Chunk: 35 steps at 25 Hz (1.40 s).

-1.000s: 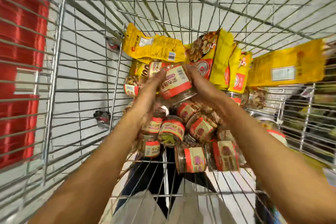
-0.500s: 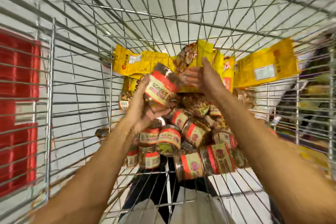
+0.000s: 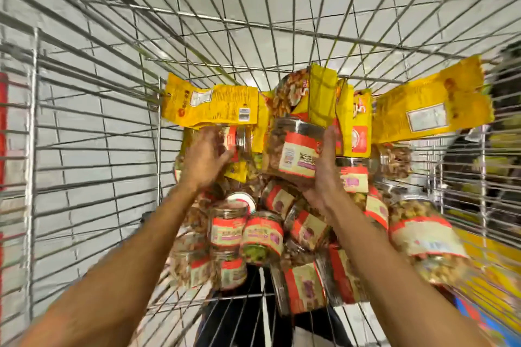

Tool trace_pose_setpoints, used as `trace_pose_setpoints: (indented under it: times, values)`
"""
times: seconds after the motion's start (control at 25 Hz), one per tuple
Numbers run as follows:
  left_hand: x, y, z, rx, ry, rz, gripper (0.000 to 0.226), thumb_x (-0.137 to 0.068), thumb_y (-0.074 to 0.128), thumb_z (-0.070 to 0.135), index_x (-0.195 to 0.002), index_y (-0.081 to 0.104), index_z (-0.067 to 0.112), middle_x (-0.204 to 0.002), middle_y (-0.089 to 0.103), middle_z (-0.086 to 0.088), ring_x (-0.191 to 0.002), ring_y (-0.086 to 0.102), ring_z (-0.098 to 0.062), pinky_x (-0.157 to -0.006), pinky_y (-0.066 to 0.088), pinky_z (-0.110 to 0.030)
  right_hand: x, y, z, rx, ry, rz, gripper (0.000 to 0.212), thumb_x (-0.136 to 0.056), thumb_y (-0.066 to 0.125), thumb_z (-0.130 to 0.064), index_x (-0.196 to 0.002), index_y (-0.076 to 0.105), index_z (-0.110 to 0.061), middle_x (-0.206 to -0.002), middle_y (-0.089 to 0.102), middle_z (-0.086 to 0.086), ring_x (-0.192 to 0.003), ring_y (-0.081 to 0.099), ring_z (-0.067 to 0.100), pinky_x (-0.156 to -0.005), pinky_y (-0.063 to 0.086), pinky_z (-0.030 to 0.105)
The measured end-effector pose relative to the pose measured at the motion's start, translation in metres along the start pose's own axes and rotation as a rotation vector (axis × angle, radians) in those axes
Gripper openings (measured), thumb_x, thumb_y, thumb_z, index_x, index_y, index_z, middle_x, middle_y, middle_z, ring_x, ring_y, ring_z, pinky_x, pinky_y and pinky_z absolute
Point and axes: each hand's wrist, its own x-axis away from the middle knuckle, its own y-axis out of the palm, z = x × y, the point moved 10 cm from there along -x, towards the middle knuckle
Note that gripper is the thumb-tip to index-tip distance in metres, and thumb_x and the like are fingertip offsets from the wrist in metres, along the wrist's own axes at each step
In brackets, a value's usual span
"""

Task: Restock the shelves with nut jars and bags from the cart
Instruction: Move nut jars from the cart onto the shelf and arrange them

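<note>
**Cart** [image 3: 160, 166], wire basket, contents as seen.

- Heap of jars [image 3: 262, 236]: nearest item, below both wrists. Clear containers of nuts with red-and-cream labels, lying on their sides or tilted and touching one another on the wire bottom.
- Left hand [image 3: 204, 159]: fingers curled round a small jar [image 3: 235, 139] with a red label, held above the heap. The grip is partly blurred.
- Right hand [image 3: 324, 169]: grasps a large jar [image 3: 293, 155] from beneath and along its right side, thumb raised against the wall. The jar is tilted with its silver lid at the far end and its label facing the person. It sits just right of the left hand, clear of the heap.
- Yellow bags [image 3: 211, 105]: beyond both hands, against the far wire wall. One lies flat past the left hand, barcode showing. One lies past the right hand and further right, with a white label. Several stand between them, just behind the large jar.
- Tiled floor [image 3: 84, 127]: pale, seen through the wire to the left of the left hand.
</note>
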Motion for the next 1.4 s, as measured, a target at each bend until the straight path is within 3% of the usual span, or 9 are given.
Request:
trace_pose_setpoints:
  times: [0.08, 0.28, 0.4, 0.56, 0.68, 0.8, 0.92, 1.2, 1.4]
  values:
    - [-0.027, 0.045, -0.002, -0.224, 0.120, -0.226, 0.077, -0.078, 0.074, 0.029, -0.141, 0.036, 0.007, -0.144, 0.038, -0.018, -0.133, 0.035, -0.033, -0.105, 0.027, -0.034, -0.006, 0.002, 0.006, 0.049, -0.025, 0.035, 0.067, -0.087, 0.022, -0.069, -0.121, 0.059, -0.025, -0.081, 0.074, -0.001, -0.076, 0.071, 0.015, -0.082, 0.055, 0.041]
    - [-0.031, 0.081, -0.009, -0.684, 0.189, -0.105, 0.077, -0.087, 0.058, 0.021, -0.147, 0.013, 0.002, -0.150, 0.024, -0.024, -0.136, 0.028, -0.038, -0.112, 0.020, -0.049, -0.013, -0.003, 0.014, 0.103, -0.060, 0.050, 0.058, -0.089, 0.028, -0.064, -0.067, 0.074, -0.037, -0.066, 0.072, -0.008, -0.063, 0.070, 0.008, -0.066, 0.057, 0.029]
    - [-0.018, 0.064, -0.014, -0.340, 0.051, -0.173, 0.099, -0.069, 0.079, 0.042, -0.141, 0.026, 0.000, -0.141, 0.034, -0.022, -0.131, 0.035, -0.037, -0.109, 0.026, -0.048, 0.003, -0.006, 0.001, 0.141, -0.077, 0.046, 0.057, -0.088, 0.028, -0.065, -0.079, 0.070, -0.028, -0.069, 0.073, -0.004, -0.071, 0.069, 0.014, -0.084, 0.053, 0.039]
    - [0.017, 0.006, 0.026, 0.457, -0.106, -0.253, 0.058, -0.071, 0.080, 0.035, -0.118, 0.056, 0.011, -0.109, 0.066, -0.006, -0.103, 0.063, -0.021, -0.090, 0.051, -0.036, 0.058, -0.001, -0.047, 0.117, -0.170, 0.045, 0.062, -0.091, 0.024, -0.064, -0.118, 0.060, -0.021, -0.084, 0.069, 0.000, -0.080, 0.067, 0.017, -0.080, 0.055, 0.036]
    - [0.057, -0.035, 0.084, 0.891, -0.161, -0.373, 0.026, -0.090, 0.057, 0.035, -0.085, 0.077, 0.019, -0.060, 0.069, 0.007, -0.051, 0.064, -0.002, -0.046, 0.048, -0.013, 0.121, -0.006, -0.089, 0.029, -0.291, 0.030, 0.053, -0.096, 0.019, -0.056, -0.093, 0.061, -0.023, -0.061, 0.070, -0.006, -0.055, 0.067, 0.008, -0.046, 0.052, 0.020]
    - [0.099, -0.062, 0.159, 1.162, -0.081, -0.550, 0.052, -0.088, 0.040, 0.056, -0.084, 0.077, 0.020, -0.079, 0.075, 0.001, -0.069, 0.070, -0.011, -0.064, 0.059, -0.028, 0.191, -0.028, -0.112, -0.112, -0.407, 0.030, 0.060, -0.095, 0.022, -0.058, -0.088, 0.067, -0.019, -0.066, 0.071, -0.001, -0.055, 0.068, 0.012, -0.050, 0.055, 0.025]
    - [0.148, -0.064, 0.226, 1.252, 0.003, -0.666, 0.059, -0.074, 0.046, 0.064, -0.098, 0.075, 0.018, -0.098, 0.074, -0.005, -0.089, 0.070, -0.022, -0.080, 0.056, -0.050, 0.253, -0.067, -0.112, -0.254, -0.493, 0.056, 0.067, -0.093, 0.022, -0.062, -0.114, 0.063, -0.013, -0.085, 0.070, 0.006, -0.069, 0.068, 0.018, -0.067, 0.057, 0.034]
    - [0.316, 0.021, 0.388, 1.028, 0.266, -1.115, 0.058, -0.053, 0.072, 0.061, -0.088, 0.077, 0.014, -0.092, 0.075, -0.005, -0.088, 0.069, -0.019, -0.091, 0.050, -0.044, 0.414, -0.260, -0.051, -0.655, -0.728, 0.429, 0.078, -0.084, 0.031, -0.066, -0.128, 0.054, -0.006, -0.099, 0.065, 0.013, -0.076, 0.064, 0.024, -0.073, 0.054, 0.038]
    - [0.464, 0.133, 0.470, 0.946, 0.346, -1.327, 0.052, -0.084, 0.039, 0.051, -0.081, 0.078, 0.016, -0.082, 0.075, 0.001, -0.076, 0.071, -0.011, -0.071, 0.059, -0.031, 0.519, -0.407, 0.037, -0.788, -0.830, 0.653, 0.059, -0.090, 0.028, -0.063, -0.105, 0.064, -0.019, -0.077, 0.073, 0.000, -0.066, 0.070, 0.015, -0.063, 0.059, 0.033]
